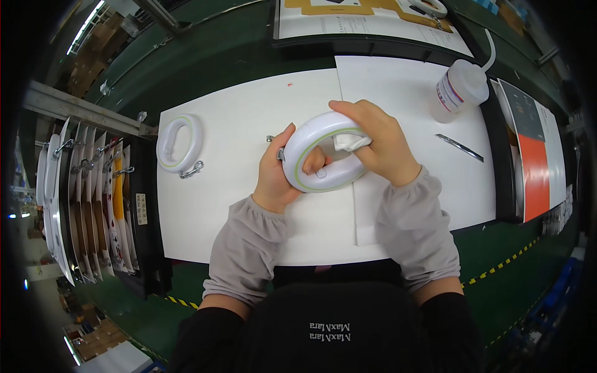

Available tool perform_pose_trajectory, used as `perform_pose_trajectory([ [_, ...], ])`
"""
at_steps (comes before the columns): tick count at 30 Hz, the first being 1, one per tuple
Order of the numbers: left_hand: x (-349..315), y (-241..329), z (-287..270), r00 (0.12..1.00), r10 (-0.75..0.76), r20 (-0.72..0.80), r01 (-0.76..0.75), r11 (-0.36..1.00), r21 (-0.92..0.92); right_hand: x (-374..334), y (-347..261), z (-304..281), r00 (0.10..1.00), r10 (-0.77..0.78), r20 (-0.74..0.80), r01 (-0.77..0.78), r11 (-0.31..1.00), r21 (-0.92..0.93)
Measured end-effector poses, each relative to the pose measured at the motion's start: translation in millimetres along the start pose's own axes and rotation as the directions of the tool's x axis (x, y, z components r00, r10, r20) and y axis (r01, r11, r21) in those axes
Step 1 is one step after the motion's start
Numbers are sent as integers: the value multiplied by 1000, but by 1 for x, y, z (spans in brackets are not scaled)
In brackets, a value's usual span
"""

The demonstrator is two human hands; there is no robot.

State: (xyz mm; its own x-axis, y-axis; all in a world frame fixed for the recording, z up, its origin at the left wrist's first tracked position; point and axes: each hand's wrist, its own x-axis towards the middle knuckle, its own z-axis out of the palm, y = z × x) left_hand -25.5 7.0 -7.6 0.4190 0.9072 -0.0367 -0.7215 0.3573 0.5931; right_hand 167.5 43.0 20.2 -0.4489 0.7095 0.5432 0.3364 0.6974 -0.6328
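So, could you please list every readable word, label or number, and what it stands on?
I won't copy wording, only place it:
Black clothing: two lines of white lettering, upside down, readable.
Bottle: label print too small.
Pale label on the left bin: too small.
White sheet, top tray: too small.
Orange-and-grey card: too small.
White ring: none legible.

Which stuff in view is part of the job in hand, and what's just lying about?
In hand:
- held white ring with green line, gripped by left hand
- white wipe, in right hand against the ring

Lying about, untouched:
- second white ring, left
- clear bottle (possibly goes with the wipe; can't tell)
- thin pen-like tool, right
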Motion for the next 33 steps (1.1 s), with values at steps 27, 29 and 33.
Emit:
perform_pose_trajectory([
  [27, -10, -9, -16, 892, 376, 252, -451, 780, 433, -6, 12, 33, 660, 750, -50, -377, 388, 841],
  [29, 0, -5, 4, 919, 391, -45, -393, 915, -91, -8, 12, 22, 712, 688, -138, -278, 457, 845],
  [33, 1, 3, 2, 971, -238, -10, 225, 931, -286, 2, 8, 4, 950, 300, -93, 33, 197, 980],
])
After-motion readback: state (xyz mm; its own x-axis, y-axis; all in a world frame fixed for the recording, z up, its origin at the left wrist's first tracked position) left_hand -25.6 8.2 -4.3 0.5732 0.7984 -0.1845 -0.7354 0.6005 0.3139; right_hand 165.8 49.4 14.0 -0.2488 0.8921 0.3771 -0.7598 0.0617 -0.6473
